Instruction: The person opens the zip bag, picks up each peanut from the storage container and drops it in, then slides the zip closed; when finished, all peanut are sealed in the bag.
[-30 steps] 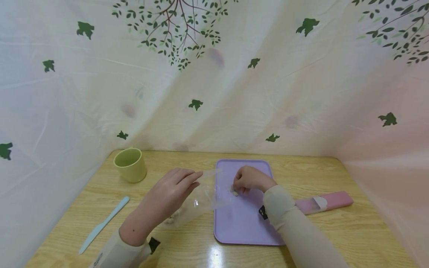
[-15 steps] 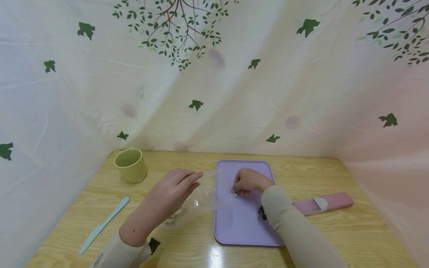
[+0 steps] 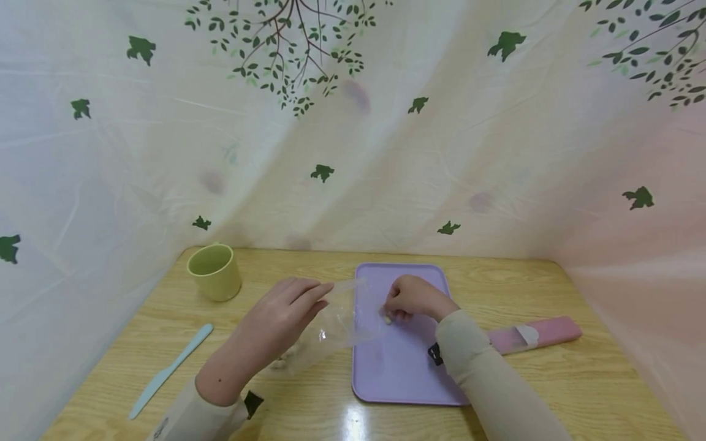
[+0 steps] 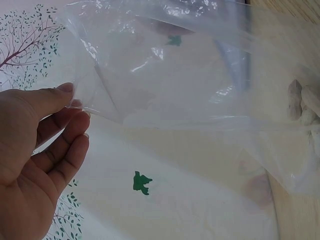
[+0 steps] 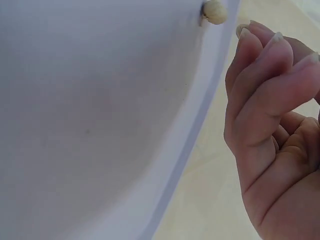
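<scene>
My left hand (image 3: 287,309) pinches the edge of a clear plastic bag (image 3: 336,318) between thumb and fingers; the left wrist view shows that edge lifted, with several peanuts (image 4: 296,100) at the bag's other end. My right hand (image 3: 416,295) is over a purple tray (image 3: 380,386), its fingers curled and fingertips gathered. Just beside the fingertips, a pale peanut (image 3: 388,320) shows. In the right wrist view, the peanut (image 5: 215,12) appears a little apart from the curled fingers (image 5: 255,100). Whether they hold something is hidden.
A green cup (image 3: 215,272) stands at the back left of the wooden table (image 3: 298,410). In front of it lies a light-blue plastic knife (image 3: 171,370). Right of the tray is a long pink packet (image 3: 551,331), partly behind the right sleeve. A printed curtain (image 3: 265,202) closes off the back.
My right hand and sleeve shift only slightly. My left hand and the bag stay in place.
</scene>
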Available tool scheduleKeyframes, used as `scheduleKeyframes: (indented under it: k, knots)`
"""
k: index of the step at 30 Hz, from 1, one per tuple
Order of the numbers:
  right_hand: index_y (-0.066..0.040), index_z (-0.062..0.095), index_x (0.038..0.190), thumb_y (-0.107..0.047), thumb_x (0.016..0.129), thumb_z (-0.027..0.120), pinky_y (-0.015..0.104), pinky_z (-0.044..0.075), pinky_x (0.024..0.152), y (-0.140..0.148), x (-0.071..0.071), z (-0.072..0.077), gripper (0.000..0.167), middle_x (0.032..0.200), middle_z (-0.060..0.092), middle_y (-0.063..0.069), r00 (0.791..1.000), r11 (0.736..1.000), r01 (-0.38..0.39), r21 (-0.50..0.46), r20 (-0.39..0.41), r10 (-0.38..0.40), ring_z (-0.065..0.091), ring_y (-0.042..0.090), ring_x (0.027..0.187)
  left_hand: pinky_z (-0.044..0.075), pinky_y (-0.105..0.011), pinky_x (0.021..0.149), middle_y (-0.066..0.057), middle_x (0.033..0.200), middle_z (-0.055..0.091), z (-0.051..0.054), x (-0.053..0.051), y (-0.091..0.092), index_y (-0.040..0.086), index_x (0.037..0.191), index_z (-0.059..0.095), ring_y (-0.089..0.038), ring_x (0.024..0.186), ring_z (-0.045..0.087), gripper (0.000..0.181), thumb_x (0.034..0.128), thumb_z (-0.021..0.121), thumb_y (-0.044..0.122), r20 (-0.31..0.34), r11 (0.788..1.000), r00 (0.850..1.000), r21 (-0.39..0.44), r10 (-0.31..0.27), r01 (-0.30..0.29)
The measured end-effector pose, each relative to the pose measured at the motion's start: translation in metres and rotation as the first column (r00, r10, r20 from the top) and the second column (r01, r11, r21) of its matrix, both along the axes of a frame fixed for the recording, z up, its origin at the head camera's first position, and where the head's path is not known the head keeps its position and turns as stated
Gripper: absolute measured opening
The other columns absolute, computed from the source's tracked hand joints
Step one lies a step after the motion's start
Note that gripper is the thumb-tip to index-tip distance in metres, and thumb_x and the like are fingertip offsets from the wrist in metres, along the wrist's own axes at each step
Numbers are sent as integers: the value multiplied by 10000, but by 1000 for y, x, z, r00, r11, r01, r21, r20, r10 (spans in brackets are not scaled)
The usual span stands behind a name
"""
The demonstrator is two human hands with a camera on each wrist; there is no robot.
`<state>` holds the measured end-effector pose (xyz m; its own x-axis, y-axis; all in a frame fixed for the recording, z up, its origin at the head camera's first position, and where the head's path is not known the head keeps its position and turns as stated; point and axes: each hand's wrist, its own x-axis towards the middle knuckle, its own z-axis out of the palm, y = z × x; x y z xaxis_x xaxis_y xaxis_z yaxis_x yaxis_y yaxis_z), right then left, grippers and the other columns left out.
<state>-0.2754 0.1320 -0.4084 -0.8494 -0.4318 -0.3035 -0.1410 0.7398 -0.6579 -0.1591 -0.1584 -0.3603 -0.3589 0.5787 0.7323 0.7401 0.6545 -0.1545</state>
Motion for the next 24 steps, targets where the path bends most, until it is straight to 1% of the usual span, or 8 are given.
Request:
scheduleKeyframes:
  k: [4, 7, 10, 14, 16, 19, 24]
  knots:
    - [-60, 757, 817, -191, 961, 777, 269, 603, 593, 5, 5, 6, 195, 718, 717, 35, 1000, 1000, 10, -23, -12, -11, 639, 116, 603, 660, -297, 830, -70, 1106, 773, 1, 0, 0, 24, 1246, 747, -201, 947, 742, 257, 1032, 708, 160, 0, 1000, 1000, -1, -2, 2]
    - [-62, 763, 847, -236, 965, 788, 320, 634, 617, 10, 9, 11, 212, 765, 733, 56, 999, 999, 27, -42, -27, -29, 658, 131, 612, 660, -297, 830, -71, 1106, 774, 1, 1, 0, 23, 1246, 747, -203, 949, 743, 258, 1029, 712, 159, 3, 1000, 1000, 1, -4, 4]
    - [-58, 763, 884, -283, 975, 786, 381, 655, 643, 15, 14, 19, 243, 815, 748, 102, 998, 996, 47, -73, -38, -50, 675, 154, 617, 659, -297, 831, -71, 1103, 775, 1, 1, 0, 23, 1244, 748, -204, 947, 744, 253, 1046, 692, 169, 2, 1000, 1000, 2, -3, 3]
    - [-40, 757, 948, -313, 987, 773, 440, 668, 679, 21, 21, 34, 277, 856, 754, 154, 997, 993, 49, -111, -55, -56, 684, 180, 628, 659, -296, 827, -69, 1098, 775, 1, 1, 0, 23, 1240, 750, -203, 941, 744, 254, 1080, 646, 190, -4, 1000, 1000, 2, -3, 3]
    - [-44, 750, 977, -330, 993, 769, 446, 670, 695, 23, 27, 42, 287, 864, 754, 150, 996, 992, 46, -121, -65, -55, 687, 187, 640, 659, -295, 824, -69, 1098, 774, 0, 1, 0, 24, 1239, 751, -203, 940, 744, 261, 1093, 625, 201, -6, 1000, 1000, 4, -2, 2]
    - [-71, 741, 987, -367, 998, 764, 429, 661, 691, 25, 36, 55, 297, 848, 746, 91, 994, 991, 47, -125, -89, -58, 684, 195, 651, 659, -294, 823, -69, 1099, 773, 0, 1, 0, 26, 1240, 751, -203, 941, 743, 265, 1095, 622, 207, -6, 1000, 1000, 5, -1, 1]
    - [-97, 731, 989, -394, 987, 776, 370, 638, 645, 25, 53, 75, 300, 839, 735, 34, 990, 987, 36, -156, -127, -56, 677, 212, 652, 661, -299, 830, -72, 1103, 775, 0, 0, 0, 25, 1245, 748, -205, 945, 745, 254, 1063, 672, 186, -6, 1000, 1000, -1, -2, 2]
